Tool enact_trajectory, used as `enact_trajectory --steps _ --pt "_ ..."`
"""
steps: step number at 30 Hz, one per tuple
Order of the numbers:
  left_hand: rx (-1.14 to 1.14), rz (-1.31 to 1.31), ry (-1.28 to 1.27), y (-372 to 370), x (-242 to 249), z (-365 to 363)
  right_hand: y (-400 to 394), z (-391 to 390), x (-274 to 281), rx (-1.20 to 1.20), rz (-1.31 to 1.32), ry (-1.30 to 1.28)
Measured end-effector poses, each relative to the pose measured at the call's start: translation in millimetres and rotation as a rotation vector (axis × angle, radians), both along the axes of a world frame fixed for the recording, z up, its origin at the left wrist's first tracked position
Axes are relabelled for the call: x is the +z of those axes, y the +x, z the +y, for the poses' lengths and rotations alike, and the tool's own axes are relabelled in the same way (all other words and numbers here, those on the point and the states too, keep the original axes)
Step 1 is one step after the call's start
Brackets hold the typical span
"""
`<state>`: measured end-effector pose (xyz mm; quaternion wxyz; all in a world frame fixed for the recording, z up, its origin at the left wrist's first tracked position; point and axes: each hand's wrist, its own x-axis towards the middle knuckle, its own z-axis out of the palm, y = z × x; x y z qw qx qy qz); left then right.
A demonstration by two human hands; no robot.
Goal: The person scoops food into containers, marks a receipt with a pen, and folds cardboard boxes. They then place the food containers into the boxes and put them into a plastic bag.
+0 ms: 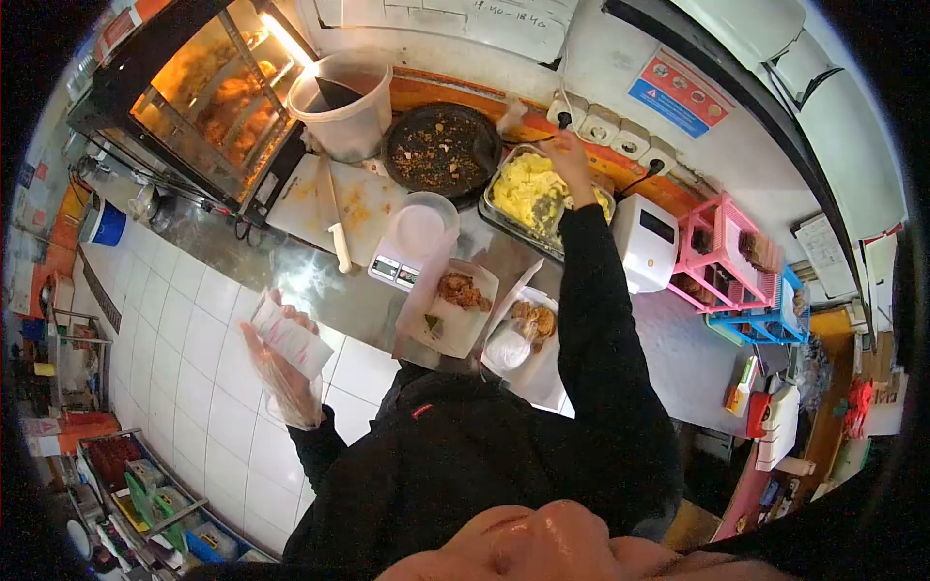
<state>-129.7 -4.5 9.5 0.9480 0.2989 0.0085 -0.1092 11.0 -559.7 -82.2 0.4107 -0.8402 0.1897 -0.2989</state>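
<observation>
My left hand (281,358), in a clear plastic glove, is closed around a white paper packet (291,339) with reddish print, held over the tiled floor. My right hand (570,160) reaches over the far edge of a tray of yellow food (528,189); its fingers are too small and blurred to read. Nearer me, one open box (475,334) holds a brown fried piece and something green. Beside it another open box (542,382) contains fried pieces and a round white packed portion (508,349).
A knife (334,218) lies on a cutting board (291,208). Around it stand a scale (395,271), a plastic bucket (344,116), a dark round pan (441,150) and a lit display cabinet (223,97). Rightward are a white appliance (647,242) and a pink rack (727,252).
</observation>
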Motion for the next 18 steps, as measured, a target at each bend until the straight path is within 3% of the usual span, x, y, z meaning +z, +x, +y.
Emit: enact_trajectory --steps 2,4,5,6,10,12,16,18 --pt "0.024 0.013 -0.008 -3 -9 5 -51 -13 -2 -0.092 0.277 -0.367" --pt "0.088 0.126 0.002 -4 -17 6 -90 -35 -32 0.0 0.674 -0.761" --pt "0.081 0.134 0.0 -3 -21 6 -94 -82 -117 0.067 0.766 -0.86" --pt "0.043 0.149 0.006 0 -24 4 -113 -59 -105 -0.184 0.768 -0.431" --pt "-0.062 0.161 -0.018 18 -21 -16 -134 -15 -91 -0.204 0.8 -0.515" --pt "-0.08 0.152 -0.016 29 -14 -29 -131 14 -60 -0.339 0.727 -0.203" --pt "-0.125 0.094 -0.022 42 -9 -44 -93 -6 -112 -0.288 0.823 -0.294" --pt "-0.113 0.075 -0.016 42 -13 -44 -90 2 -100 -0.321 0.72 -0.201"
